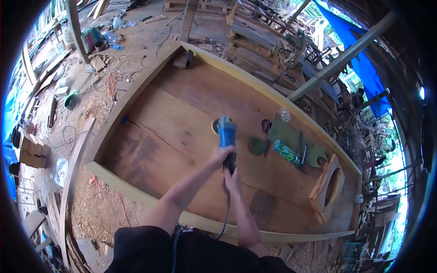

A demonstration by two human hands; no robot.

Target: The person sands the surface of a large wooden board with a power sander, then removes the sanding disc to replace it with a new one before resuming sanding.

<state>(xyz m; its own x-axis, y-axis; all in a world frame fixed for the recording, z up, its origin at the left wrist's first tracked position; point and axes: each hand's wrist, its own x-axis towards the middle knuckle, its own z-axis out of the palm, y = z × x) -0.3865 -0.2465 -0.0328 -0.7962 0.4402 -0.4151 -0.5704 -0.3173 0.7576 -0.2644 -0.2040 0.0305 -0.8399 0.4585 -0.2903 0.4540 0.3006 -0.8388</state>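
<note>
A blue angle grinder (pixel 227 134) with a yellowish disc at its head is over the wooden panel (pixel 182 107) inside a raised wooden frame. My left hand (pixel 221 154) is wrapped round the back of its blue body. Lower down, my right hand (pixel 232 180) grips the dark rear end, where the cord (pixel 227 209) leaves and runs down toward my body. Right of the grinder, a round green pad (pixel 256 145) lies on the panel near dark-handled scissors (pixel 265 125). Whether the disc touches the wood cannot be made out.
A green sheet (pixel 284 132), a wrench (pixel 304 154), a green patterned packet (pixel 286 152) and a clear container (pixel 285 115) are on the right. An angular wooden piece (pixel 327 189) stands near the right end. The frame's raised rim (pixel 123 98) surrounds the panel; posts stand beyond.
</note>
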